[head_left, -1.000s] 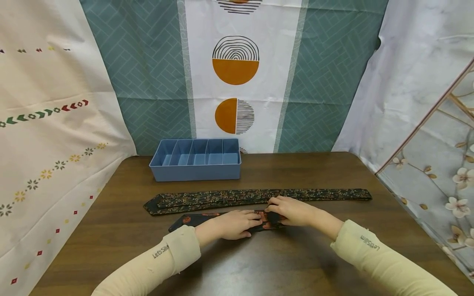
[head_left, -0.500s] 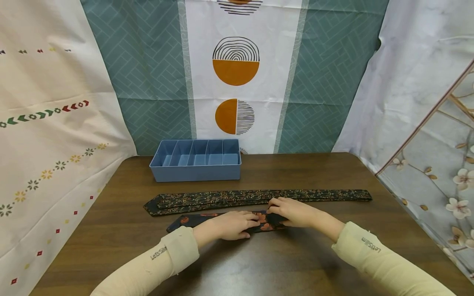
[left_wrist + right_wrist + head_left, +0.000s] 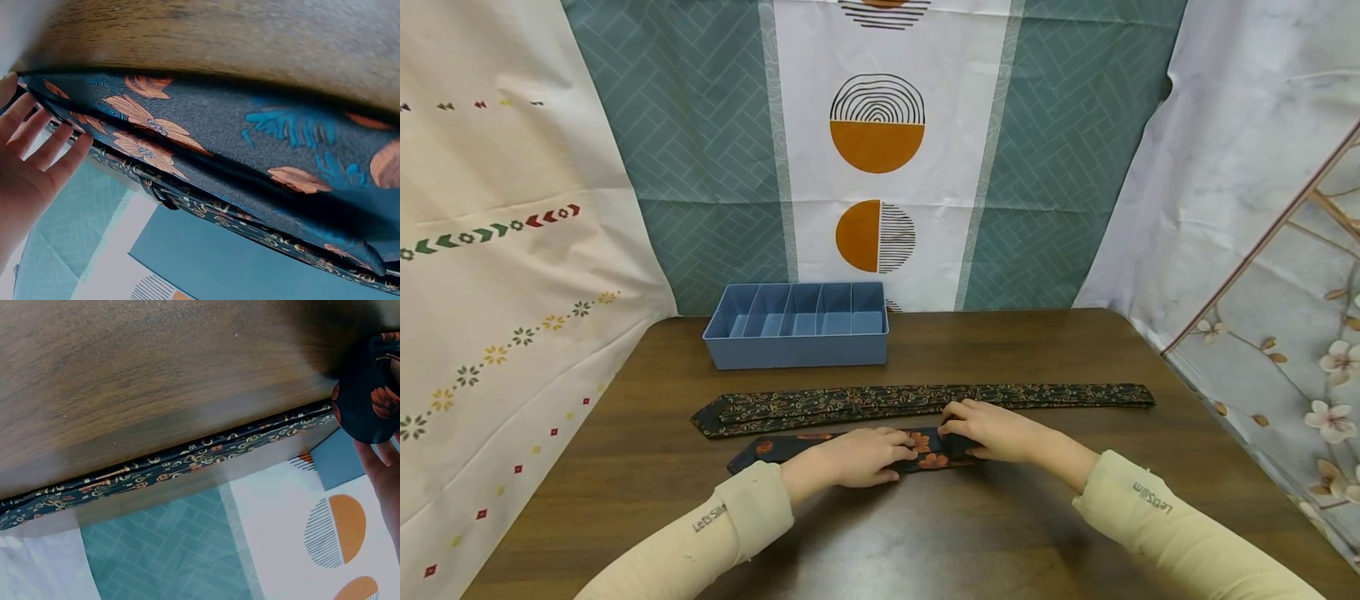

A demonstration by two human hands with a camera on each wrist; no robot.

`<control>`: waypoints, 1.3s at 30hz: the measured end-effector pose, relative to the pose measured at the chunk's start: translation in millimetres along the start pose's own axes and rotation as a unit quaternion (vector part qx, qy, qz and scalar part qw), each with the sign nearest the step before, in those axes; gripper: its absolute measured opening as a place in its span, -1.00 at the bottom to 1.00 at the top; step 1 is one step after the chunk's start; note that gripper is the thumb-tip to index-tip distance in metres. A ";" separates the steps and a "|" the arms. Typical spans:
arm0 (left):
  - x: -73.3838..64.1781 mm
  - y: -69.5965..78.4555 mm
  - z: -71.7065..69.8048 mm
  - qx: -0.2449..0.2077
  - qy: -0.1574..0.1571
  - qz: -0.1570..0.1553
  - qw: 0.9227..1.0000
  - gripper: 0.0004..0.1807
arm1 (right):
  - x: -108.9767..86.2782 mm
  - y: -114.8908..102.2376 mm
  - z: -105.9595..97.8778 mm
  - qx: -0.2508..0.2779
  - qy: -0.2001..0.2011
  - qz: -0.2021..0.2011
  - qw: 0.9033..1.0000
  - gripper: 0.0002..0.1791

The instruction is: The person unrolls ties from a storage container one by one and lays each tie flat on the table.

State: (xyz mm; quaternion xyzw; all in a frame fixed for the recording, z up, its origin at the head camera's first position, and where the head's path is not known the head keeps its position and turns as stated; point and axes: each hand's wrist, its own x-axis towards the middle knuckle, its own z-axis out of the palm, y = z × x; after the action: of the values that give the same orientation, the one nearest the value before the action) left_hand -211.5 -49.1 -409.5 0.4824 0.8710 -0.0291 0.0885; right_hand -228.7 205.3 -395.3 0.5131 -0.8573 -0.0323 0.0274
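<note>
A dark necktie with orange and blue flowers (image 3: 181, 106) lies across the table, its pointed end to the left. My left hand (image 3: 859, 457) rests on its middle, fingers fairly straight; in the left wrist view the fingertips (image 3: 80, 142) touch the tie's far edge. At the tie's right end my right hand (image 3: 988, 429) grips a bulky, rounded turn of the tie (image 3: 364, 400), with fingers behind it in the right wrist view. Much of that hand is out of frame there. Just behind lies a second, longer necktie with a chain-like pattern (image 3: 910, 400), folded lengthwise.
A blue divided box (image 3: 797, 350) stands at the back left of the brown table (image 3: 1000, 342), with several compartments. Patterned cloths (image 3: 1060, 167) hang behind and along both sides.
My left hand has shifted a little to the left, and the flowered tie's pointed end has moved left too. More flowers show between my hands. The right hand has barely moved.
</note>
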 end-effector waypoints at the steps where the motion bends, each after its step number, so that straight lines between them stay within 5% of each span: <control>1: -0.5 -0.6 0.2 0.000 0.001 0.000 1.000 -0.52 | -0.1 0.0 0.1 0.001 0.002 -0.001 1.000 -0.52; 39: -32.6 -20.6 6.8 -0.018 0.017 -0.012 1.000 -0.55 | 1.0 -0.2 0.2 -0.001 0.010 0.008 1.000 -0.43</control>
State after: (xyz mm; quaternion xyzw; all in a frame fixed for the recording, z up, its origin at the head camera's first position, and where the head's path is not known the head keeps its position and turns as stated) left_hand -211.2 -88.2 -410.9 0.4705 0.8786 -0.0061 0.0816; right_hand -229.0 204.3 -395.4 0.5065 -0.8610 -0.0278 0.0364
